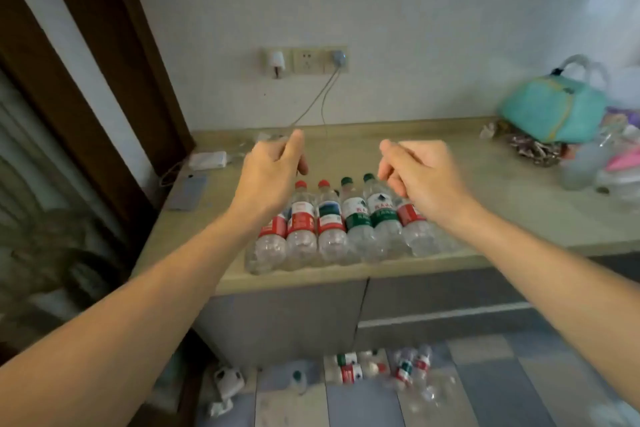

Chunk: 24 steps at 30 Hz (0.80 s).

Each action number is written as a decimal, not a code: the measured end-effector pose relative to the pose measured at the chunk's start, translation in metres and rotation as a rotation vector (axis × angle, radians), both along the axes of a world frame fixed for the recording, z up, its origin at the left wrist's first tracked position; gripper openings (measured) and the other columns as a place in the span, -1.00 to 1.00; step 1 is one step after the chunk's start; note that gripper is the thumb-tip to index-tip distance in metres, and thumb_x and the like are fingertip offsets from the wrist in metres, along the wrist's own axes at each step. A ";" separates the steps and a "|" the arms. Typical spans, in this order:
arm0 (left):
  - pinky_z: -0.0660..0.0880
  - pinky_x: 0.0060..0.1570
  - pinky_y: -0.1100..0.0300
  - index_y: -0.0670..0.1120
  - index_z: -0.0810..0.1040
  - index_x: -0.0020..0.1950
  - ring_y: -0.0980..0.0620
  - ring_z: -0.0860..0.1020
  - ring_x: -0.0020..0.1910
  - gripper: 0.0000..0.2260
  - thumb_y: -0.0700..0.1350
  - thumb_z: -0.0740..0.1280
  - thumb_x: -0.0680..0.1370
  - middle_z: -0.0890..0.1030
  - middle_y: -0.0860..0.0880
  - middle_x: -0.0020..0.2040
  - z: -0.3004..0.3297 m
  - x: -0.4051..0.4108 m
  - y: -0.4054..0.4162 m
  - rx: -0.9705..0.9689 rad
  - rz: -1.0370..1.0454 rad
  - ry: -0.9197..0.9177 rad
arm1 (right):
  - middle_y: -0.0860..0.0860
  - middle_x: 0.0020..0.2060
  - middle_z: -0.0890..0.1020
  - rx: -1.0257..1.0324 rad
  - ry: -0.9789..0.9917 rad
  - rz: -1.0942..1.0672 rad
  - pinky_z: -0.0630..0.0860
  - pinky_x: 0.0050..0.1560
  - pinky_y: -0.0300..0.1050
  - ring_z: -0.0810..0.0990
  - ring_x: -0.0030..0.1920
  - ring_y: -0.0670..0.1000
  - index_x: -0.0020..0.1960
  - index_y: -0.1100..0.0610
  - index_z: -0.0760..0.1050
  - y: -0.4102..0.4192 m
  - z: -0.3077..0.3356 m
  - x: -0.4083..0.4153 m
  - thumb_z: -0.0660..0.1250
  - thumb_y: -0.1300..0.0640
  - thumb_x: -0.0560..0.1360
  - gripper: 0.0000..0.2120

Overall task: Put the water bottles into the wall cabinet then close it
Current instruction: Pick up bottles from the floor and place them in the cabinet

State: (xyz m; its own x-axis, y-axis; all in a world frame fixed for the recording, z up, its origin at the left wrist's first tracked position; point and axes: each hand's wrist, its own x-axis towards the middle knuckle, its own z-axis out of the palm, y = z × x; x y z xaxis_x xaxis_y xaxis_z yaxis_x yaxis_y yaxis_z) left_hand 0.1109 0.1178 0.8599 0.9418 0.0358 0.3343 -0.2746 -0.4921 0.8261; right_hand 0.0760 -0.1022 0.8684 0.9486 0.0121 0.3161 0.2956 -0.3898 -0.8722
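Far left: dark brown wooden door frame [114, 55] running up beside the pale wall. On the left end of the beige bench [485, 204], a flat grey-blue phone [188, 192] and behind it a small white box-shaped charger [207, 159], cable trailing. On the wall above, a beige socket strip [304, 60] with a white plug [276, 61] and a grey plug, two thin grey cables hanging to the bench top. Left hand [270, 177] raised above the left end of the bottle row, fingers loosely curled, thumb up, holding nothing. Below and between both hands, a row of clear plastic water bottles [332, 222] standing upright at the near edge of the bench, touching side by side: red caps and red labels at left, green caps and green labels further right, one more red label behind the right wrist. Right hand [422, 180] raised above the right end of the row, fingers loosely curled, empty, fingertips just beside a green cap; contact not clear. Under the bench, grey cabinet doors [284, 319], closed. On the striped floor below, more clear bottles [377, 369] lying scattered, blurred. Far right on the bench, a teal fabric bag [550, 107] with pale handles, amid blurred clutter.
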 end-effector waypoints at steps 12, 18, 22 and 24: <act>0.39 -0.20 0.12 -0.09 0.58 -0.11 0.04 0.53 -0.24 -0.69 0.07 0.24 0.68 0.60 -0.02 -0.25 -0.301 -0.073 -0.073 0.238 -0.311 0.476 | -0.05 -0.51 0.57 -0.052 0.595 -0.271 0.39 -0.32 -0.12 0.47 -0.51 -0.15 -0.35 0.16 0.57 -0.094 -0.343 -0.095 0.29 0.07 0.62 -0.61; 0.52 -0.19 0.08 -0.09 0.60 -0.08 -0.03 0.58 -0.28 -0.78 0.02 0.32 0.65 0.60 0.03 -0.30 -0.477 -0.065 -0.146 0.230 -0.244 0.666 | 0.02 -0.48 0.61 -0.028 0.838 -0.295 0.47 -0.45 -0.09 0.52 -0.51 -0.07 -0.29 0.03 0.59 -0.168 -0.515 -0.115 0.25 0.19 0.63 -0.66; 0.56 -0.43 0.13 -0.08 0.60 -0.07 0.07 0.59 -0.42 -0.84 -0.01 0.37 0.63 0.63 -0.02 -0.30 -0.612 -0.066 -0.205 0.202 -0.255 0.781 | 0.08 -0.25 0.69 -0.069 0.959 -0.251 0.60 -0.27 -0.13 0.63 -0.32 -0.02 -0.03 0.14 0.62 -0.230 -0.630 -0.125 0.25 0.14 0.67 -0.80; 0.57 -0.44 0.13 -0.05 0.59 -0.05 0.03 0.61 -0.39 -0.88 -0.03 0.37 0.63 0.63 -0.05 -0.27 -0.677 -0.069 -0.233 0.209 -0.286 0.813 | 0.11 -0.19 0.69 -0.079 1.002 -0.274 0.61 -0.22 -0.10 0.64 -0.26 0.03 0.02 0.16 0.62 -0.260 -0.685 -0.130 0.24 0.13 0.68 -0.80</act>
